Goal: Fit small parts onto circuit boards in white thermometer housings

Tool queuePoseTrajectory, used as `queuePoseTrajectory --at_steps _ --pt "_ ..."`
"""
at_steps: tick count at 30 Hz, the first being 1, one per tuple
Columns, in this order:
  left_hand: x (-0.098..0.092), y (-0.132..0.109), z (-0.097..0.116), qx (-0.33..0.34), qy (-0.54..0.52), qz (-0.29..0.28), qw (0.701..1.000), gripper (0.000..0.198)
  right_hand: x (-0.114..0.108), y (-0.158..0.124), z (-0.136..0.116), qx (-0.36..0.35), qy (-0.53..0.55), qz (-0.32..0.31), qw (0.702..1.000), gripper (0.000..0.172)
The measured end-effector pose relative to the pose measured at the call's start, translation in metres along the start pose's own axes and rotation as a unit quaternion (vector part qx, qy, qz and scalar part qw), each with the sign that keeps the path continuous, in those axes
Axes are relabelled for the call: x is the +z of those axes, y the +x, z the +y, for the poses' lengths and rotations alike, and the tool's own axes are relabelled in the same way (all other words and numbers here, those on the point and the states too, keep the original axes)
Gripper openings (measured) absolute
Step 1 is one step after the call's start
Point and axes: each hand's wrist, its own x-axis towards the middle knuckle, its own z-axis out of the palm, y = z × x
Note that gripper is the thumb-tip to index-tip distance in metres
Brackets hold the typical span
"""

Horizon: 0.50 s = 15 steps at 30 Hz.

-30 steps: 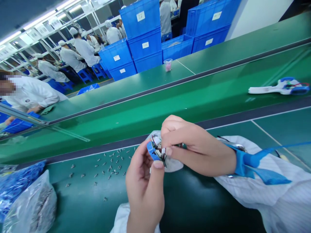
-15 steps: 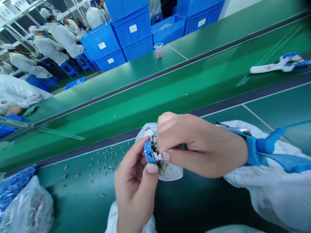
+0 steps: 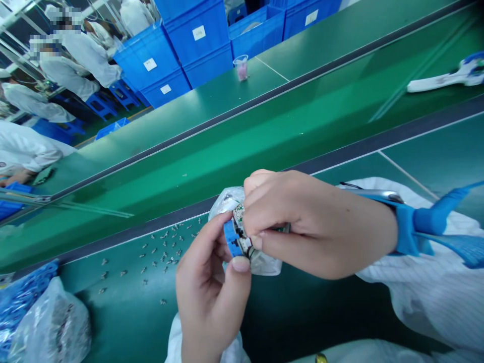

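My left hand (image 3: 214,282) grips a round blue plastic housing (image 3: 232,238) between thumb and fingers, tilted on its side. A green-and-white circuit board (image 3: 239,214) shows at the housing's open face, with dark wires below it. At the board, my right hand (image 3: 280,217) is closed in a pinch; its fingers hide most of the board and whatever they hold. A small white connector (image 3: 248,242) shows beside the right thumb tip. Behind both hands a clear plastic bag (image 3: 270,266) lies on the green bench, its contents mostly covered.
Small metal parts (image 3: 165,255) lie scattered on the bench to the left. A clear bag (image 3: 71,322) and blue pieces in plastic (image 3: 28,302) sit at the left edge. Across the green belt (image 3: 212,166) stand a cup (image 3: 241,69) and blue crates (image 3: 204,35). A white-and-blue device (image 3: 442,80) rests on the belt.
The white-and-blue device has shifted right along the belt. The camera view has tilted slightly. Both hands keep nearly the same hold at the housing and board.
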Motion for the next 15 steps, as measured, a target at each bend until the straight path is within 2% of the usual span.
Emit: queuePoseTrajectory --at_steps 3,7,11,15 --pt "-0.0048 -0.0009 -0.0010 0.088 0.130 -0.007 0.988 0.038 -0.0005 -0.0006 0.0001 0.006 -0.010 -0.011 1.000 0.035" --pt "-0.0067 -0.0008 0.0006 0.163 0.209 -0.015 0.964 0.043 -0.0011 -0.0013 0.0026 -0.011 0.004 -0.028 1.000 0.033" --pt "-0.0068 0.0015 0.0018 0.200 0.243 -0.027 0.949 0.043 -0.0009 -0.0028 0.0046 -0.016 0.020 -0.034 0.999 0.031" --pt "-0.0079 0.0019 0.0007 0.216 0.297 -0.066 0.928 0.046 -0.0002 -0.0030 0.0046 -0.001 0.018 -0.032 0.999 0.032"
